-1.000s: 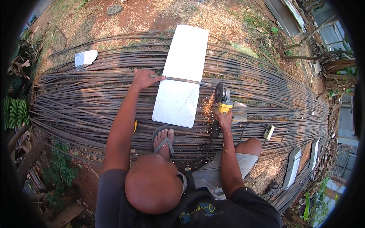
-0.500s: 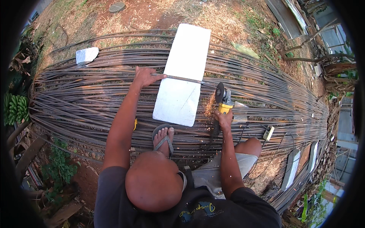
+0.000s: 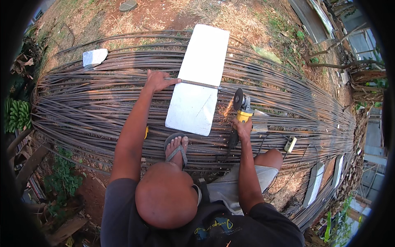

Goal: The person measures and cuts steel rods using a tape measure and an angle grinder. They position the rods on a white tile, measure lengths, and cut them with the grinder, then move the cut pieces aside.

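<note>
Biggest thing: a wide bed of long steel rebar point(image 3: 82, 103) laid left to right over bare dirt, person crouched at its near edge. On top of it, middle, a white board point(image 3: 197, 82) lies tilted, far end up-right. Across the board sits one thin steel rod point(image 3: 193, 83), running left-right.

Step in hand, as I read it: cutting that rod w/ a grinder. Left hand point(image 3: 158, 80) is spread flat and pressed down on the rod's left end, pinning it at the board's left edge. Right hand point(image 3: 242, 125) is wrapped tight round the yellow angle grinder point(image 3: 242, 107), disc upright just right of the board; sparks point(image 3: 226, 109) fly near the board's right edge.

Next move prob. calls for a steady disc square to the rod and firm hold-down so the rod doesn't roll or kick.

Around: sandalled foot point(image 3: 177, 146) on the bars just near of the board, close to the sparks. Grinder cord runs right to a small plug block point(image 3: 290, 144). White slab chunk point(image 3: 94, 57) far left; banana bunch point(image 3: 18, 115) at left edge.
</note>
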A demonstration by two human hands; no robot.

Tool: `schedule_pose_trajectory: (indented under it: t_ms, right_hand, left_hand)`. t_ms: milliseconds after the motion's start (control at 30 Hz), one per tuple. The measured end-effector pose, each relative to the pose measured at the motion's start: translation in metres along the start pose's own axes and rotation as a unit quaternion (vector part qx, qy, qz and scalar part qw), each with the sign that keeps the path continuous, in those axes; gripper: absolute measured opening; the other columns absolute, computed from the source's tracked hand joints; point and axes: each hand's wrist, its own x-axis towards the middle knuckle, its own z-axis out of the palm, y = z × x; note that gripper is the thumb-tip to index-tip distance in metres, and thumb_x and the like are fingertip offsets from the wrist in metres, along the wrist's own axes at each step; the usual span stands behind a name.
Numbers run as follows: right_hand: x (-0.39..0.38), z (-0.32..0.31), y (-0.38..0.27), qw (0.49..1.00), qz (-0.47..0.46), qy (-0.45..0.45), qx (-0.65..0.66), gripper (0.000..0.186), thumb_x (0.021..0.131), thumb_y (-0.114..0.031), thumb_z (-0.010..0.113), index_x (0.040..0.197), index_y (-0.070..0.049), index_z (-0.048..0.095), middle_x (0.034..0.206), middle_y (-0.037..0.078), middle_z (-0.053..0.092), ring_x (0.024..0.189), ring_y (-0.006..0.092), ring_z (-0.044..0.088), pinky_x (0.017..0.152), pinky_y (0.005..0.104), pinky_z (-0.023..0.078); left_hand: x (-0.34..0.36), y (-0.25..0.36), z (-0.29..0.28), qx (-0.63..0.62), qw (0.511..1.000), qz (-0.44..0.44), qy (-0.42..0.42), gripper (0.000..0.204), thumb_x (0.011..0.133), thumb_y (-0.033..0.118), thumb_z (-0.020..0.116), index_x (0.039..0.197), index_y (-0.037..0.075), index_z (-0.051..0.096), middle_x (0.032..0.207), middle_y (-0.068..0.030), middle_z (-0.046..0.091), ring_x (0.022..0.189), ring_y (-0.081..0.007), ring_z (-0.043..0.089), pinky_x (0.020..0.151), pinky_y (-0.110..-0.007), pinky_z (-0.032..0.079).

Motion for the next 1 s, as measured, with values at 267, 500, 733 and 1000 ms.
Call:
schedule_pose_trajectory:
  t_ms: [267,500,733,1000]
  right_hand:
    - [-0.004,-0.002,-0.003,0.999,-0.014,0.008,-0.03,0.037,0.078,-0.004,0.078,0.108,0.0,0.056,0.085,0.007,0.068,0.063,0.0179,0.067,0.058,0.0315,0.056]
    - [0.004,-0.008,0.018,1.0,-0.004,0.004,-0.03,0.04,0.079,0.0,0.077,0.111,-0.001,0.055,0.086,0.008,0.069,0.064,0.0177,0.067,0.057,0.0319,0.056]
    - [0.0,-0.004,0.012,1.0,-0.001,0.004,-0.016,0.04,0.078,0.001,0.076,0.112,-0.001,0.054,0.086,0.008,0.067,0.062,0.0195,0.067,0.057,0.0322,0.056]
    - [0.007,-0.007,0.019,0.999,-0.016,-0.015,-0.029,0.042,0.078,-0.006,0.08,0.113,-0.001,0.057,0.087,0.004,0.067,0.067,0.0139,0.065,0.057,0.0288,0.055]
  left_hand:
    - [0.001,0.002,-0.003,0.002,1.0,0.0,-0.016,0.102,0.071,0.093,0.062,0.116,0.003,0.079,0.113,-0.0251,0.075,0.122,-0.0363,0.064,0.117,-0.051,0.025]
    - [0.003,0.002,-0.003,0.005,1.0,-0.004,-0.014,0.099,0.072,0.092,0.064,0.114,0.003,0.08,0.11,-0.0249,0.076,0.123,-0.0367,0.063,0.117,-0.053,0.025]
    - [0.001,-0.002,-0.002,0.003,1.0,0.01,-0.011,0.107,0.069,0.096,0.06,0.118,0.004,0.079,0.108,-0.0246,0.076,0.114,-0.0346,0.065,0.111,-0.045,0.03]
    - [0.004,-0.012,0.009,0.004,0.999,0.02,0.041,0.107,0.067,0.097,0.06,0.119,0.004,0.079,0.109,-0.0242,0.076,0.114,-0.0343,0.065,0.108,-0.041,0.032]
